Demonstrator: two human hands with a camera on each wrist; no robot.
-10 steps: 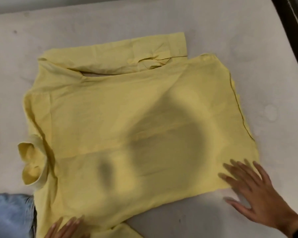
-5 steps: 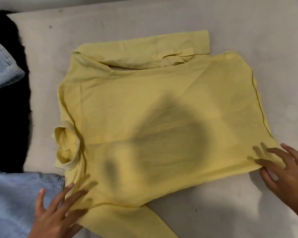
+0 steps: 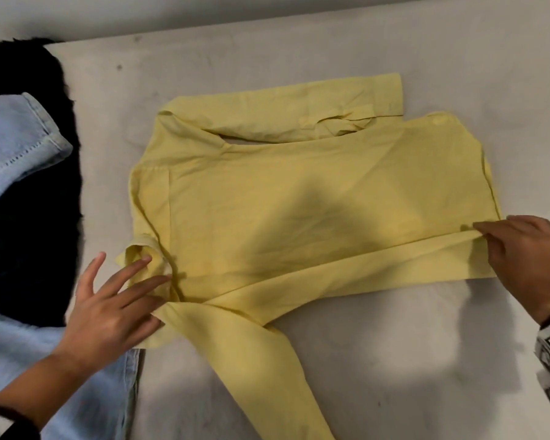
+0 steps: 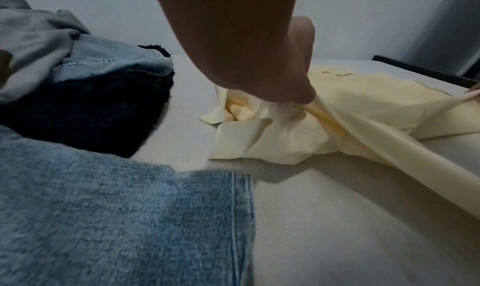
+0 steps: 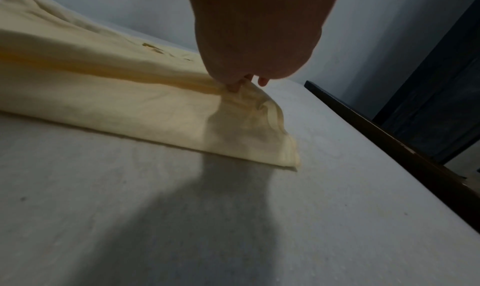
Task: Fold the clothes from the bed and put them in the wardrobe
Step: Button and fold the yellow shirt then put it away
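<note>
A yellow long-sleeved shirt (image 3: 299, 201) lies flat on the pale mattress (image 3: 410, 360), collar to the left, hem to the right. Its far sleeve is folded along the far edge. The near sleeve (image 3: 267, 369) trails toward me. My left hand (image 3: 124, 300) rests on the collar and pinches the near shoulder edge; the left wrist view shows that hand (image 4: 291, 93) gripping the shirt (image 4: 363, 109). My right hand (image 3: 515, 249) pinches the near hem corner, and in its wrist view the right hand (image 5: 233, 85) lifts the shirt (image 5: 103, 89) slightly. A strip of the near side is turned up between both hands.
Blue jeans (image 3: 16, 141) and more denim (image 3: 61, 392) lie to the left, over a black fluffy garment (image 3: 29, 233). A grey garment (image 4: 31, 33) sits behind them. The dark wooden bed frame (image 5: 389, 142) runs along the right edge.
Both hands went from lying flat at the shirt's near edge to pinching it. The near side is now lifted and turned toward the middle, and the near sleeve has come into view.
</note>
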